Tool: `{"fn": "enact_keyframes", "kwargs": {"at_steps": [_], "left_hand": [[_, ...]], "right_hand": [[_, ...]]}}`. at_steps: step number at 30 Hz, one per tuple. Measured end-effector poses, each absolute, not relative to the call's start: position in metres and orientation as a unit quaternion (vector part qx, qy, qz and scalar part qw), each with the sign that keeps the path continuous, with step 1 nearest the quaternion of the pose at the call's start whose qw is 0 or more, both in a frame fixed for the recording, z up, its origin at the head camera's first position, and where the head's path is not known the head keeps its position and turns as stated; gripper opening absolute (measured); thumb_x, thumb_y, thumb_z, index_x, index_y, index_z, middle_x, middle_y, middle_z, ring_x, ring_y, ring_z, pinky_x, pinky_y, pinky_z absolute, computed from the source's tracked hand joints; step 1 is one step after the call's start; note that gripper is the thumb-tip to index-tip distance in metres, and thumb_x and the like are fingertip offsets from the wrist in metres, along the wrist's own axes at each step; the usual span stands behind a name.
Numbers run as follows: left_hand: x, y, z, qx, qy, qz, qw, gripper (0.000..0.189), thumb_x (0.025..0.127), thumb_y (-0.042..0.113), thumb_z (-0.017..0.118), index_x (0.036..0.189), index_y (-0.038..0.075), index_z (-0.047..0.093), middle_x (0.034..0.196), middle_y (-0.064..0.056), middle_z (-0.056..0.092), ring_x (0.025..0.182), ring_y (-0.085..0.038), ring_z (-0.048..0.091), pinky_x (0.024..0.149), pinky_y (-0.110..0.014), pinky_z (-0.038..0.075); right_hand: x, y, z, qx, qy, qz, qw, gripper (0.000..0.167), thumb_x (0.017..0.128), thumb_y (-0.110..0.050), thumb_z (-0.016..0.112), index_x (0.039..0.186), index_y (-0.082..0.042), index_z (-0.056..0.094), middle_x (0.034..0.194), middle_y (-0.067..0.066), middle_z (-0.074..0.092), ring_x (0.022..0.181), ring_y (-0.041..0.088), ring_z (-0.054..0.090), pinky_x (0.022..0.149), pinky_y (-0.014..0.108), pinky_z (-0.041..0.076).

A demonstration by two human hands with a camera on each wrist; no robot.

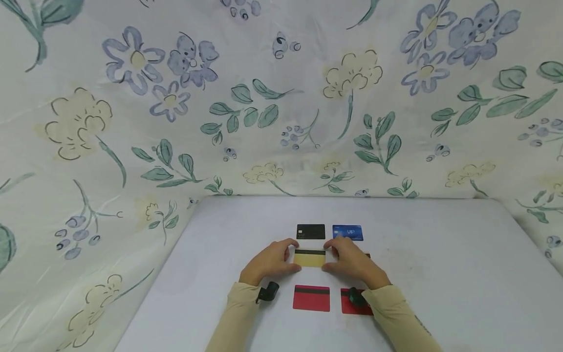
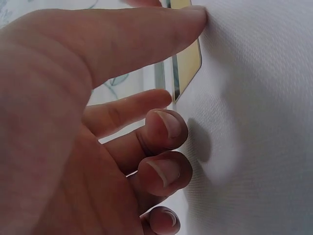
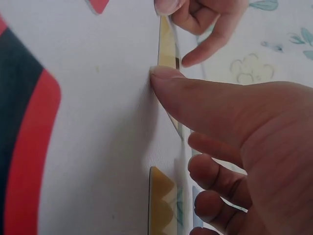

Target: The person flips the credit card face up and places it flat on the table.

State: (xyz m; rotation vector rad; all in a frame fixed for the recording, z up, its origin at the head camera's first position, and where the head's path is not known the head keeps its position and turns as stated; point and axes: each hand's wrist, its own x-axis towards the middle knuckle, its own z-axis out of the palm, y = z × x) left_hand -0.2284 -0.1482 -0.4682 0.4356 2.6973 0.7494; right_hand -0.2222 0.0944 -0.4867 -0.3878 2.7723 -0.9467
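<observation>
Clearly, L+R hands pinching gold card, 2nd gold card visible R wrist cam, mostly hidden head cam

The gold, dark-striped rectangular card is smooth plastic; the white table covering is matt, finely woven cloth; the white floral backdrop has a faint sheen, perhaps vinyl at this distance.

Head view high, forward-down; wrist views low, close, yellow card in both.
</observation>
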Motion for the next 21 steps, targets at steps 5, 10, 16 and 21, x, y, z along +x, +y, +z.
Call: {"fn": "enact_keyframes", "kwargs": {"at_steps": [5, 10, 16, 21], "left_hand": [[-0.2278, -0.1495, -0.4682, 0.149, 0.942, 0.258, 0.157, 0.054, 0.086, 0.03, 0.083, 0.134, 0.015, 0.062, 0.082, 0.0, 0.052, 0.074, -0.013, 0.049, 0.062, -0.028, 0.039], [-0.2279, -0.15, -0.4656, 0.142, 0.941, 0.261, 0.161, 0.053, 0.087, 0.029, 0.083, 0.133, 0.015, 0.062, 0.083, -0.001, 0.053, 0.075, -0.014, 0.049, 0.063, -0.029, 0.039], [-0.2274, -0.1518, -0.4651, 0.148, 0.938, 0.267, 0.166, 0.052, 0.087, 0.027, 0.083, 0.133, 0.014, 0.061, 0.081, 0.0, 0.051, 0.073, -0.013, 0.049, 0.062, -0.028, 0.039], [-0.2281, -0.1522, -0.4663, 0.157, 0.937, 0.265, 0.162, 0.052, 0.087, 0.026, 0.083, 0.133, 0.014, 0.061, 0.08, 0.001, 0.05, 0.072, -0.012, 0.048, 0.063, -0.026, 0.038]], "right_hand": [[-0.2225, 0.0918, -0.4858, -0.136, 0.937, -0.309, 0.095, 0.048, 0.081, -0.025, 0.089, 0.123, -0.012, 0.071, 0.095, 0.002, 0.055, 0.093, 0.016, 0.049, 0.082, 0.034, 0.047], [-0.2241, 0.091, -0.4857, -0.133, 0.938, -0.305, 0.092, 0.047, 0.081, -0.025, 0.089, 0.122, -0.012, 0.071, 0.096, 0.002, 0.055, 0.093, 0.016, 0.049, 0.082, 0.033, 0.048], [-0.2252, 0.089, -0.4871, -0.123, 0.936, -0.313, 0.103, 0.046, 0.081, -0.024, 0.09, 0.121, -0.012, 0.071, 0.098, 0.002, 0.057, 0.096, 0.017, 0.05, 0.085, 0.035, 0.05], [-0.2247, 0.0894, -0.4871, -0.122, 0.934, -0.319, 0.103, 0.045, 0.081, -0.023, 0.089, 0.12, -0.012, 0.071, 0.099, 0.002, 0.058, 0.096, 0.017, 0.051, 0.086, 0.034, 0.051]]}}
